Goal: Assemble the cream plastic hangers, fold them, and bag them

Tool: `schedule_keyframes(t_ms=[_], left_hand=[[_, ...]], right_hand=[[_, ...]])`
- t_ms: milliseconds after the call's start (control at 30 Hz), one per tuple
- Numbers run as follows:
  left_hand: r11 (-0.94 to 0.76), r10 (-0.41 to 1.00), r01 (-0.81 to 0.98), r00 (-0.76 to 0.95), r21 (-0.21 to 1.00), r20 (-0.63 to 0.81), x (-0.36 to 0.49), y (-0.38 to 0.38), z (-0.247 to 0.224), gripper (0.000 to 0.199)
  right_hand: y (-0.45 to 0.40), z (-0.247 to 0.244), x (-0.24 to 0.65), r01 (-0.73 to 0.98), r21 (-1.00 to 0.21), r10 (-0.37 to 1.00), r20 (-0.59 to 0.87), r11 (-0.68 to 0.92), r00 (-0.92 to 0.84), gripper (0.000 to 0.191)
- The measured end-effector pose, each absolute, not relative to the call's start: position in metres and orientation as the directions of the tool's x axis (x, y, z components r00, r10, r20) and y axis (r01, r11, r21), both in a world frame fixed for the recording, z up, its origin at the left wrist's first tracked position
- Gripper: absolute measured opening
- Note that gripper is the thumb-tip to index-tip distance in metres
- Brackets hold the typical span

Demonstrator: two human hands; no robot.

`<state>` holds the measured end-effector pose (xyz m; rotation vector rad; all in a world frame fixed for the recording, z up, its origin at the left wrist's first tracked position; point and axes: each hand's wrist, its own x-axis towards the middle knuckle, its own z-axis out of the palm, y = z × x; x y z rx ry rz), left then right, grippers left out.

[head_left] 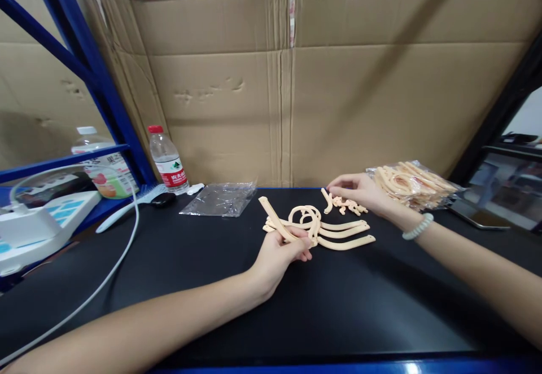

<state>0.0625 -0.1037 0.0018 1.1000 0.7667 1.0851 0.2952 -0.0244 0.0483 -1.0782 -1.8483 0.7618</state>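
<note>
My left hand (284, 253) is closed on a curved beige strip (273, 216), whose far end points up and left. Right behind it lie several more curved beige strips (345, 244) and a ring-shaped beige piece (305, 213), partly overlapping. My right hand (353, 189), with a beaded bracelet (418, 227) on the wrist, reaches down over a pile of small beige pieces (349, 206). Its thumb and fingers come together there, next to a short curved beige piece (327, 200). Whatever lies between those fingertips is too small to make out.
A clear bag of beige parts (412, 185) lies at the back right. At the back left are an empty-looking plastic bag (222, 199), a red-capped water bottle (168, 162) and a brush (127, 207). A white cable (127, 250) crosses the left side. Cardboard (220, 109) walls the back.
</note>
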Motion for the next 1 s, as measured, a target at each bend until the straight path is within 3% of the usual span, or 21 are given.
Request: schedule_keyframes(t_ms=[67,133,233,367,500,600,700,767,900,1000], left_hand=[[0.070,0.950,-0.304,0.312,0.950,0.030,0.062,-0.104,0.002,0.021],[0.074,0.950,-0.307,0.310,0.949,0.026,0.063,-0.105,0.003,0.023],[0.086,0.951,-0.322,0.309,0.943,0.019,0.063,-0.105,0.005,0.025],[0.103,0.952,-0.353,0.306,0.930,0.011,0.063,-0.105,0.006,0.026],[0.114,0.952,-0.355,0.306,0.928,0.000,0.063,-0.105,0.006,0.028],[0.124,0.951,-0.338,0.309,0.933,-0.014,0.062,-0.104,0.005,0.029],[0.120,0.949,-0.305,0.316,0.945,-0.019,0.063,-0.103,0.004,0.028],[0.093,0.949,-0.272,0.314,0.958,-0.003,0.063,-0.102,0.004,0.027],[0.031,0.947,-0.232,0.317,0.972,0.045,0.065,-0.102,0.005,0.024],[-0.006,0.937,-0.210,0.341,0.978,0.079,0.065,-0.101,0.005,0.021]], right_hand=[[-0.009,0.049,0.309,0.572,-0.560,0.799,0.373,0.599,-0.471,0.018],[0.000,0.044,0.316,0.612,-0.405,0.733,0.350,0.679,-0.583,0.017],[0.009,0.032,0.314,0.610,-0.368,0.712,0.345,0.702,-0.611,0.017],[0.012,0.023,0.308,0.595,-0.362,0.696,0.407,0.718,-0.592,0.004],[-0.001,0.026,0.308,0.603,-0.393,0.702,0.551,0.695,-0.450,0.018],[-0.024,0.028,0.304,0.523,-0.574,0.749,0.628,0.630,-0.213,0.026],[-0.050,0.027,0.296,0.199,-0.823,0.844,0.532,0.533,-0.060,0.027],[-0.066,0.025,0.288,-0.013,-0.902,0.900,0.431,0.431,-0.057,0.026],[-0.085,0.023,0.275,-0.286,-0.943,0.971,0.209,0.168,-0.117,0.024],[-0.091,0.019,0.269,-0.368,-0.926,0.975,0.153,0.083,-0.164,0.020]])
